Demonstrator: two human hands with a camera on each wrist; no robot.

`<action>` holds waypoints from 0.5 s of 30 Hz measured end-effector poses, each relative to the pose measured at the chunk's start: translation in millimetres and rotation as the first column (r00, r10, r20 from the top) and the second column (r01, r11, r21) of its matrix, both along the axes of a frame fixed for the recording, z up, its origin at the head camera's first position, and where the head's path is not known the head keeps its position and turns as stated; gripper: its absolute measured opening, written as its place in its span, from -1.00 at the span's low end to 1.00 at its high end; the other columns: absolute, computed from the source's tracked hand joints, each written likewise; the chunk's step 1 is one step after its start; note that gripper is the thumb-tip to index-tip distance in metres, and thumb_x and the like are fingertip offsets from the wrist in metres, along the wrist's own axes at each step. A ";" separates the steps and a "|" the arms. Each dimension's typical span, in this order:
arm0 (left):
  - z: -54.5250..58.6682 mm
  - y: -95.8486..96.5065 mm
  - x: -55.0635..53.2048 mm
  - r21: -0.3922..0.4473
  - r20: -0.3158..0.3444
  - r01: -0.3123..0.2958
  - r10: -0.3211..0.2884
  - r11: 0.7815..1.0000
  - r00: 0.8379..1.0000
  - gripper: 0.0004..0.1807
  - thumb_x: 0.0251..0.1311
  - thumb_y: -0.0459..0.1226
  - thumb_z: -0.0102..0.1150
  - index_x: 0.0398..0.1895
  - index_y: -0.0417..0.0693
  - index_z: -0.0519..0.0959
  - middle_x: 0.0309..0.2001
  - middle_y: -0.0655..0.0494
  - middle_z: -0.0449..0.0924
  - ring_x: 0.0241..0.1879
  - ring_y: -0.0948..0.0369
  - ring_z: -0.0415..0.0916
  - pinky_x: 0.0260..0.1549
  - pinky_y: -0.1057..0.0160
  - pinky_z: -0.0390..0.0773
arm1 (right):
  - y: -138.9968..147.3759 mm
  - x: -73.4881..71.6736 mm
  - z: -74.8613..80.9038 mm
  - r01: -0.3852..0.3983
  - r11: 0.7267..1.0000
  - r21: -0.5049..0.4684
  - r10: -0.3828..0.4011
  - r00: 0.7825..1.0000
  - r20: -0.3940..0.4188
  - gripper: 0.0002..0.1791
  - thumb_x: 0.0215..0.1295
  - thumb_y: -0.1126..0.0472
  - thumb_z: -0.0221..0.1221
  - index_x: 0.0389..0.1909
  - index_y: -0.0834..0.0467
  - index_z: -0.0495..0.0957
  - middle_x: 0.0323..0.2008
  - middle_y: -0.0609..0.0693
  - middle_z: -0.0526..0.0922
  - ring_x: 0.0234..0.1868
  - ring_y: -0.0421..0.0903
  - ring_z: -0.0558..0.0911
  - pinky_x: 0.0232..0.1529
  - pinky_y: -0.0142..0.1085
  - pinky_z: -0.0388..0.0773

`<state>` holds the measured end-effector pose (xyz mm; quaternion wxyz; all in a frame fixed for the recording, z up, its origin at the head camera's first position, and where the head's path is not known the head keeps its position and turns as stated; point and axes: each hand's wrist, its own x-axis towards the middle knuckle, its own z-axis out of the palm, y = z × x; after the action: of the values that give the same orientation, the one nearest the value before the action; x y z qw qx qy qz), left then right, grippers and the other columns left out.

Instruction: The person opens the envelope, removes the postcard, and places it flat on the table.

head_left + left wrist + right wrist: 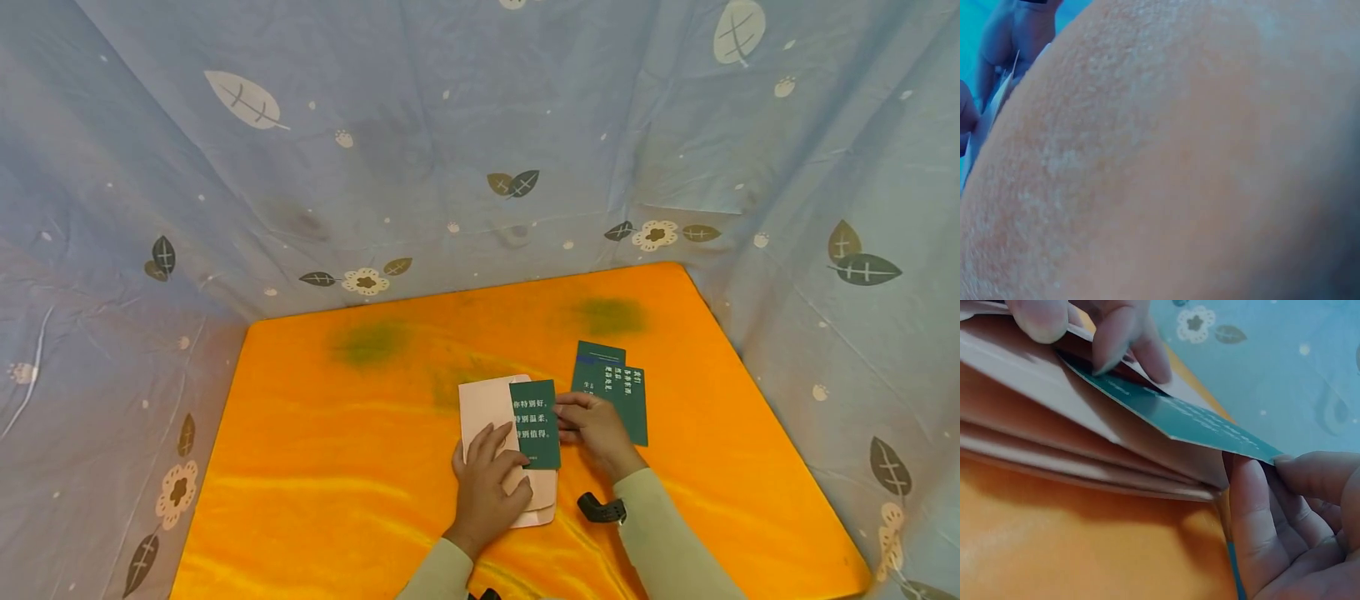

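Observation:
A pale pink layered paper folder [487,398] lies on the orange cloth. In the right wrist view its layers stand apart along the near side. My left hand [487,493] holds the folder, and its fingertips touch a dark green card with white writing [537,425]. My right hand [596,427] pinches that card by its right edge between thumb and fingers. The card lies tilted over the folder, partly between its layers in the right wrist view. Skin fills most of the left wrist view, hiding the left hand's grip there.
Just beyond my right hand lie overlapping green cards [633,404] with white writing. Orange cloth [315,450] covers the table. Blue curtains [420,125] with leaf and flower prints stand around its back and sides. A black strap piece [600,508] hangs at my right wrist.

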<state>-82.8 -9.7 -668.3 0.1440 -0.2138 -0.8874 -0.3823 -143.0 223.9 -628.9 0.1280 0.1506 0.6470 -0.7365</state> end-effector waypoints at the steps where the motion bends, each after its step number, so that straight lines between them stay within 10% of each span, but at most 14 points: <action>1: 0.1 0.1 0.0 -0.001 0.005 -0.001 0.001 1.000 1.000 -0.84 0.11 -0.22 0.41 -0.23 0.23 0.75 0.49 0.06 0.50 0.52 -0.09 0.30 0.26 -0.64 -0.05 | 1.6 -0.1 -0.6 -0.005 1.000 -0.002 0.005 1.000 -0.005 -0.63 0.56 0.30 0.30 0.24 0.43 0.63 -0.10 0.19 0.74 -0.18 0.01 0.75 -0.15 -0.20 0.77; 15: 2.2 2.2 0.3 -0.023 0.029 -0.007 0.007 1.000 1.000 -0.84 0.08 -0.25 0.40 -0.27 0.23 0.74 0.48 0.04 0.53 0.50 -0.11 0.33 0.24 -0.68 -0.05 | 18.6 2.9 -6.2 0.065 0.998 -0.025 -0.065 0.998 0.028 -0.60 0.60 0.31 0.25 0.32 0.43 0.57 -0.07 0.16 0.76 -0.15 -0.01 0.77 -0.11 -0.20 0.76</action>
<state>-82.6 -7.6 -666.1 0.1298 -0.2067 -0.8944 -0.3748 -140.0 242.5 -635.1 0.1148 0.1801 0.6304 -0.7463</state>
